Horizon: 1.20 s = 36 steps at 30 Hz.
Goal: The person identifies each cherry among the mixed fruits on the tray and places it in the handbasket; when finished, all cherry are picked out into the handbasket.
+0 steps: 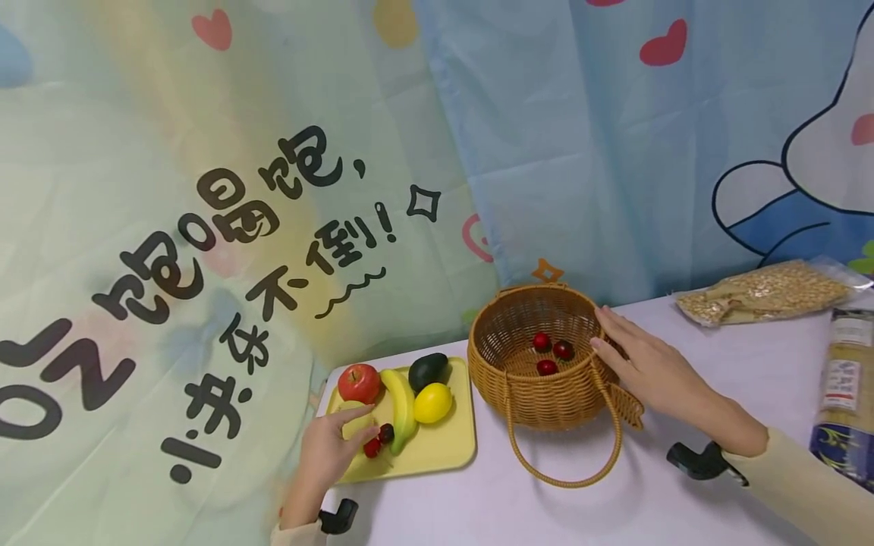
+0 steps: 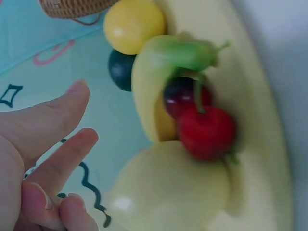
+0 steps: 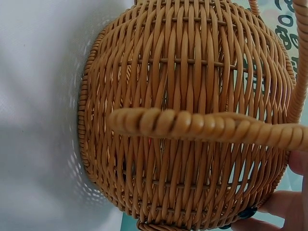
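My left hand (image 1: 326, 449) hovers over the near left of a yellow tray (image 1: 452, 447), fingers parted with nothing between them. Closest to it are a pale yellow-green fruit (image 2: 168, 190), a red cherry (image 2: 208, 132) and a dark cherry (image 2: 179, 96). A banana (image 1: 401, 402), a lemon (image 1: 433, 403), an avocado (image 1: 429, 371) and a red apple (image 1: 359, 383) share the tray. My right hand (image 1: 649, 371) rests with extended fingers against the right rim of a wicker basket (image 1: 546, 406). Three red cherries (image 1: 563, 349) lie inside the basket.
The basket's handle (image 1: 567, 483) hangs down at its front. A bag of pale grains (image 1: 771, 292) lies at the back right, with a labelled packet (image 1: 843, 387) nearer on the right. A printed curtain (image 1: 573, 152) stands right behind the white table.
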{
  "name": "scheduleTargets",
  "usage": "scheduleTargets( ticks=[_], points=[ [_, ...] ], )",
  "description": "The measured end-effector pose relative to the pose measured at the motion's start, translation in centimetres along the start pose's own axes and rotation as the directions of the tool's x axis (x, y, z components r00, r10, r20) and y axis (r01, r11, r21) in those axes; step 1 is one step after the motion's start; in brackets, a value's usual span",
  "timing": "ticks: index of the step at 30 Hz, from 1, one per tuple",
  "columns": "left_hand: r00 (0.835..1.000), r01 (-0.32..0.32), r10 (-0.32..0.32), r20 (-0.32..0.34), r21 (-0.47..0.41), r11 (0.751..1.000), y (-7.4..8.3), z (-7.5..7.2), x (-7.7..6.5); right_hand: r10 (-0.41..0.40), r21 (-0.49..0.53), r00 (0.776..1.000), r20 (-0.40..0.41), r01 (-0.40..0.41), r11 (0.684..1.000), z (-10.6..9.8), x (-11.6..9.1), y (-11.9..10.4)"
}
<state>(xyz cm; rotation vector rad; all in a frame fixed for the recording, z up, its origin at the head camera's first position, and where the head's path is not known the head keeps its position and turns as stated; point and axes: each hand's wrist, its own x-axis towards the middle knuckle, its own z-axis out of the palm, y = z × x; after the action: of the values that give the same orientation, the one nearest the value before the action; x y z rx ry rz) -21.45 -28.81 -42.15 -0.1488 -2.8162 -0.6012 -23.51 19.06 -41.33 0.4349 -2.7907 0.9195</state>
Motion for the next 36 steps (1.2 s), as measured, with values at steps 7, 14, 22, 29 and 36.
scheduleTargets(
  ticks=[7, 14, 22, 29, 36],
  points=[
    [0.998, 0.042, -0.041, 0.056, 0.001, 0.999, -1.1, 0.7, -1.5, -0.001, -0.005, 1.0, 0.007, 0.001, 1.0, 0.0, -0.1, 0.1],
    [0.999, 0.008, -0.009, 0.051, 0.032, 0.999, -2.0, 1.7, -2.3, 0.003, -0.005, 1.0, -0.002, -0.003, 1.0, 0.2, -0.1, 0.2],
    [0.996, 0.015, -0.021, 0.083, 0.08, 0.997, -2.3, 2.5, -2.4, 0.0, 0.001, 1.0, -0.01, 0.0, 1.0, 0.3, -0.1, 0.2],
    [0.996, -0.038, 0.026, 0.081, 0.146, 0.989, -2.6, 3.1, -2.5, -0.006, -0.004, 1.0, 0.004, 0.006, 1.0, 0.1, -0.1, 0.1],
    [0.996, -0.024, 0.013, 0.088, 0.137, 0.99, -3.1, 2.9, -3.0, -0.003, 0.002, 1.0, 0.0, 0.003, 1.0, 0.1, 0.0, 0.1]
  ],
)
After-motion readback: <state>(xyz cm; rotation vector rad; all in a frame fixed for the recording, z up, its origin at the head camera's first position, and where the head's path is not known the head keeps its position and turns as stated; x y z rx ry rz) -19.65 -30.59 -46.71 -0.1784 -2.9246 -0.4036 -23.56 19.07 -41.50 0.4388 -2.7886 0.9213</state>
